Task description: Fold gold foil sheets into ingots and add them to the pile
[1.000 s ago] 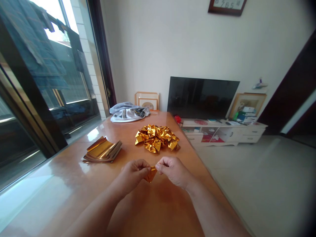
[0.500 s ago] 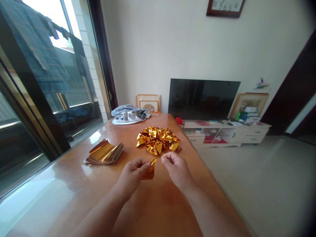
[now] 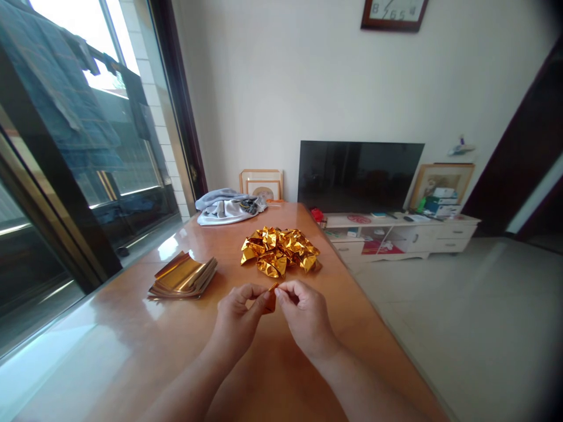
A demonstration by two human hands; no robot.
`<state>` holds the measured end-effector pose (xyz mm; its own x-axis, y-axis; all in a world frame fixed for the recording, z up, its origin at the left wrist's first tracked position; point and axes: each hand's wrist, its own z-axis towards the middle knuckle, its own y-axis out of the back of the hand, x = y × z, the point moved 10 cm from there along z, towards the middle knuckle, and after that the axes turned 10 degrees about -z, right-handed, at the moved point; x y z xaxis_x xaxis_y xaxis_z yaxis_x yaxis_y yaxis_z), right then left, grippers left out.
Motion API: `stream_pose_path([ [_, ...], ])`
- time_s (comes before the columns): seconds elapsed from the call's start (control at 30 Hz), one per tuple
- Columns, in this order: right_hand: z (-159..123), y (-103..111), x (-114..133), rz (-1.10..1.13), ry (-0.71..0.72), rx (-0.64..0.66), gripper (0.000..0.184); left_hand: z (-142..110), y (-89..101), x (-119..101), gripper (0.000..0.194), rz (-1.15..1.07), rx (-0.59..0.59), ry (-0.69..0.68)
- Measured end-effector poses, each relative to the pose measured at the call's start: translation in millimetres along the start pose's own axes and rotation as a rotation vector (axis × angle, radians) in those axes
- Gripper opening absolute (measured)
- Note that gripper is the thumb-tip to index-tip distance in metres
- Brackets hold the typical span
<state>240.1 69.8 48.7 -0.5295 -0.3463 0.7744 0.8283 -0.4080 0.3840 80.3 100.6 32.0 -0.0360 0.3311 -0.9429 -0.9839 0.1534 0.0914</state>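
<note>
Foil piece (image 3: 270,305): held above the desk (image 3: 272,375), on the near side of the foil heap (image 3: 281,249); probably light, thin, slick, easily creased or torn.
Grip spot: best pinched gently along the folded edges.
Left hand (image 3: 236,319): fingers closed, the piece's left side clamped between them.
Right hand (image 3: 308,319): fingertips together, the upper right corner pinched.
Foil stack (image 3: 181,278): laid left of the heap.
</note>
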Motion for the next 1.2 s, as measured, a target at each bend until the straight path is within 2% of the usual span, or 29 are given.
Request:
stream_pose_path([
  [0.27,0.8,0.2,-2.5,-0.018,-0.03,-0.001,0.012,-0.9,0.2,-18.0,0.013,0.077,-0.042,-0.004],
  [0.47,1.7,3.6,2.0,-0.061,0.011,-0.023,0.014,-1.5,0.4,-17.2,0.012,0.107,-0.045,0.005],
  [0.57,1.6,0.5,-3.1,-0.019,-0.027,-0.006,0.011,-1.1,-2.2,-9.3,0.017,0.016,-0.025,0.046],
  [0.7,1.4,-2.3,-10.3,0.129,-0.121,0.02,0.012,-1.9,-9.0,4.9,0.028,-0.269,0.011,0.205],
  [0.8,1.9,-7.3,-14.9,0.236,-0.196,0.078,0.016,-3.3,-11.7,10.5,0.033,-0.383,0.021,0.3],
  [1.07,5.4,0.4,-18.5,0.241,-0.171,-0.004,0.017,-3.1,-12.2,13.4,0.036,-0.39,0.023,0.316],
  [1.2,4.3,-5.6,-18.1,0.298,-0.204,0.049,0.019,-2.4,-10.3,10.9,0.035,-0.328,0.01,0.277],
])
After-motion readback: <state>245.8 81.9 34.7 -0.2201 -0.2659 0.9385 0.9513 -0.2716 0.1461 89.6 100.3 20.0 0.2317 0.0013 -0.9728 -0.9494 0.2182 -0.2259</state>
